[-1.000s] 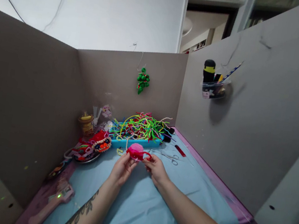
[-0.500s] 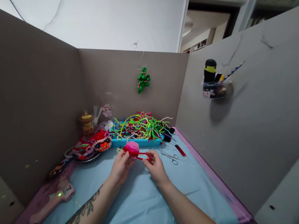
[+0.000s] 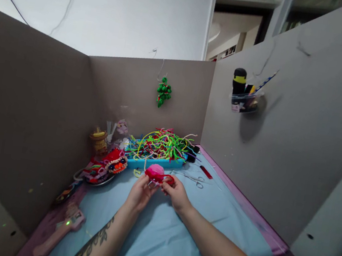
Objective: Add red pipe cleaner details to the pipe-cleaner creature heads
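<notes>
A fuzzy pink ball-shaped craft piece (image 3: 155, 171) with a red pipe cleaner (image 3: 167, 178) running off its right side is held up over the light blue mat (image 3: 174, 232). My left hand (image 3: 140, 191) pinches the pink piece from below and the left. My right hand (image 3: 176, 192) pinches the red pipe cleaner at the piece's right side. Both hands have their fingers closed on it, just in front of the blue tray (image 3: 139, 163).
The blue tray holds a heap of coloured pipe cleaners (image 3: 160, 143). Finished red and multicoloured figures (image 3: 104, 166) lie left of it, a small jar (image 3: 100, 142) behind. Scissors (image 3: 196, 181) lie right of my hands. A pink glue gun (image 3: 59, 231) rests front left. Cardboard walls enclose three sides.
The pink piece dipped left and rose again between my hands. My right hand's fingers have moved in closer to the piece along the red pipe cleaner.
</notes>
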